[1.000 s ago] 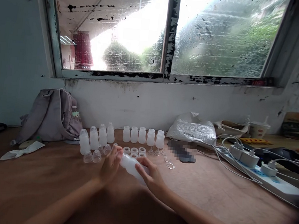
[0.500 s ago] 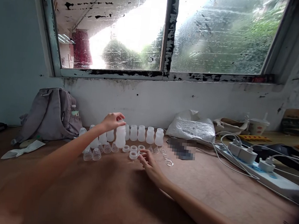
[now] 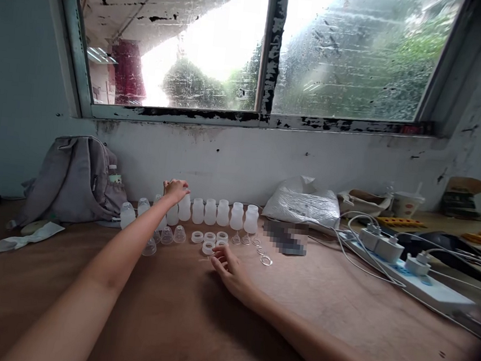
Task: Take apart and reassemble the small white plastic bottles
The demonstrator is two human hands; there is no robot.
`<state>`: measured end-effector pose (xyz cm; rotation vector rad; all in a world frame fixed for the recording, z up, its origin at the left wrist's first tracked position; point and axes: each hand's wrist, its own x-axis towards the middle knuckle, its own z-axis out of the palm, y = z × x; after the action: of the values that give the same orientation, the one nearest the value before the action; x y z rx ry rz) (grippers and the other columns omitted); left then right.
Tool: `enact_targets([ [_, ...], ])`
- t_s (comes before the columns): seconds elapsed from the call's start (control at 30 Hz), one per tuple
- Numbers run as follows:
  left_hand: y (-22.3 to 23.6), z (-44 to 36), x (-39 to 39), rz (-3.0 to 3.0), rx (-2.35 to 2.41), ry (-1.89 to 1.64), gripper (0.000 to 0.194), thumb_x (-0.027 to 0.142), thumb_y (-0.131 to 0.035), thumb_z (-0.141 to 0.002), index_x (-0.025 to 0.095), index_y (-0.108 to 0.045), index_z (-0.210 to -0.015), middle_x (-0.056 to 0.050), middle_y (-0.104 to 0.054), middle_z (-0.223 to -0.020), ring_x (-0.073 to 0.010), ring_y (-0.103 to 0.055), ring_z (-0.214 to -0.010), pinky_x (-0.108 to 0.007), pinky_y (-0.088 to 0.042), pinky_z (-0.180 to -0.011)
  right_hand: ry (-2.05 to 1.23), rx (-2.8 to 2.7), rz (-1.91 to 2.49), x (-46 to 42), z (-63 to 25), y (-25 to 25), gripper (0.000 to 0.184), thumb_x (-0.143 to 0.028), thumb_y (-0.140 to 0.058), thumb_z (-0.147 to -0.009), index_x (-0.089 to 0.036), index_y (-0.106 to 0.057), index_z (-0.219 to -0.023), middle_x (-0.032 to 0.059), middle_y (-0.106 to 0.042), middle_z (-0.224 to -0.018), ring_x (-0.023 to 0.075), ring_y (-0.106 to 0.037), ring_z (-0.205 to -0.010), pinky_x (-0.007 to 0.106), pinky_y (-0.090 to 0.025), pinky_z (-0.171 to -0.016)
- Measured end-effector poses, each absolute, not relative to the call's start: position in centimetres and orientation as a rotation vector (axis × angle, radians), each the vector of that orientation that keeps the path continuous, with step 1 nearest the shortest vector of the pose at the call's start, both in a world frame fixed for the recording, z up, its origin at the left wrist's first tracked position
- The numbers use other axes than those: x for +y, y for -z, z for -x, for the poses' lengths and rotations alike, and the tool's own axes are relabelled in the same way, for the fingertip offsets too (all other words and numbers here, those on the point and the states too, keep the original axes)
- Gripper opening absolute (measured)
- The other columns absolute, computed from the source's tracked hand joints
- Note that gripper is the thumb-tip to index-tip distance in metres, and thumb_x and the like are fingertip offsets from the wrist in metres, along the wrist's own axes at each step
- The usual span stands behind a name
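My left hand [image 3: 175,190] reaches to the back row, its fingers closed about the top of a frosted baby bottle [image 3: 184,209]. That bottle stands level with others like it, such as the bottle [image 3: 222,213] to its right. My left forearm hides part of the row. Low over the table, my right hand [image 3: 229,269] has its fingers loosely apart and nothing in them. Its fingertips are beside a white bottle collar [image 3: 208,248], whether touching I cannot tell. Several more collars [image 3: 197,237] lie behind. Clear domed caps [image 3: 179,235] stand left of them.
Thin clear rings [image 3: 266,260] lie to the right of the collars. Behind them are a blurred-out dark flat item [image 3: 288,240] and a silvery bag [image 3: 304,201]. A power strip [image 3: 438,293] with cables runs along the right. At left sit a grey backpack [image 3: 74,181] and a white wrapper [image 3: 31,238].
My left hand has moved the bottle back and to the left, from in front of the row into it. The right hand stays by the collars. The view has shifted slightly.
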<state>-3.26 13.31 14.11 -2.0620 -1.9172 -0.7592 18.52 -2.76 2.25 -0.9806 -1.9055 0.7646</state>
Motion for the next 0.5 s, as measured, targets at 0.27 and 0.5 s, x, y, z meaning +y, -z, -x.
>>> enact_targets([
  [0.27,-11.4,3.5,13.8,2.022,-1.964,0.685,0.027,0.034,-0.044,-0.078,0.024,-0.057,-0.099,-0.006,-0.061,-0.103,-0.0268,-0.045,-0.104,-0.044,-0.026,-0.087,-0.745,-1.974,0.954,-2.2,-18.3,-1.5,0.019,-0.034,-0.043,-0.081,-0.019,-0.047,-0.092,0.0029,-0.054,-0.078,0.0130,-0.051,-0.071,0.027,-0.043,-0.066],
  [0.5,-10.4,2.7,13.7,2.000,-1.888,0.636,0.036,0.029,-0.052,-0.073,0.021,-0.052,-0.108,-0.009,-0.056,-0.111,-0.0286,-0.042,-0.107,-0.047,-0.023,-0.091,-0.693,-2.007,0.942,-2.3,-18.2,-1.4,0.015,-0.030,-0.045,-0.080,-0.019,-0.047,-0.090,0.0027,-0.054,-0.078,0.0123,-0.051,-0.068,0.026,-0.043,-0.064],
])
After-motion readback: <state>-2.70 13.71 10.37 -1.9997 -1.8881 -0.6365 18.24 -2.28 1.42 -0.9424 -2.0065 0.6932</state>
